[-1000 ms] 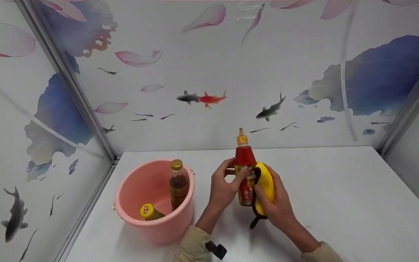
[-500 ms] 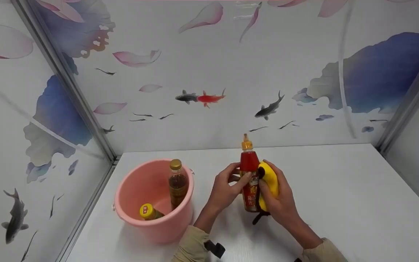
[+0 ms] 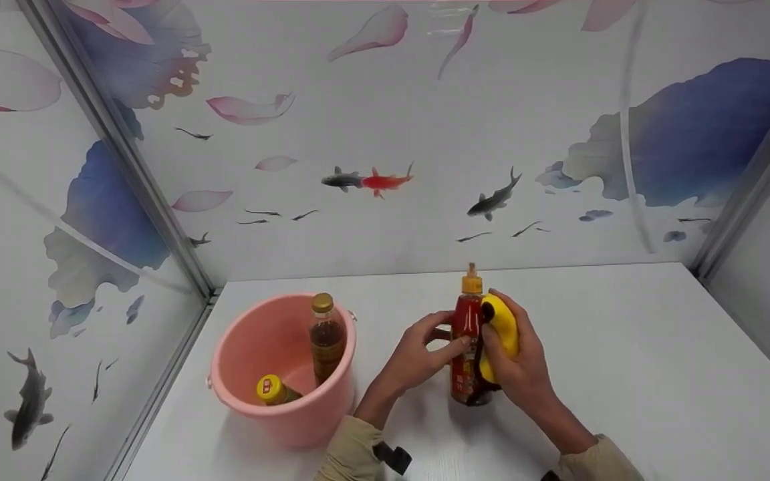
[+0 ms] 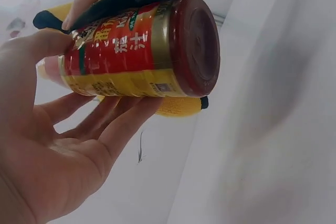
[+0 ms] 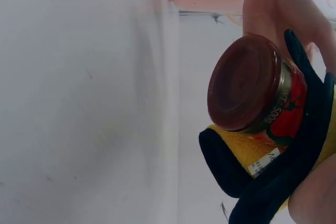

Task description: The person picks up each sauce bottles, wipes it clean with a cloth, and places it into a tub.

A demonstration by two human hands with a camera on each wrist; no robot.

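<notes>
A red ketchup bottle with an orange nozzle cap stands nearly upright between the hands in the head view. My left hand holds it from the left, thumb on the label and fingers behind. My right hand grips a folded yellow cloth with dark edging and presses it on the bottle's right side. In the left wrist view the bottle's base points right, and cloth shows on both sides of it. The right wrist view has the dark edging wrapped along the bottle.
A pink bucket stands on the white table to the left. Inside it are a dark bottle with a gold cap and a yellow-capped container. Patterned panels enclose the table's back and sides.
Both hands have shifted right and slightly toward me, carrying the ketchup bottle lower. The cloth has moved with it and stays against the bottle. The bucket has not moved.
</notes>
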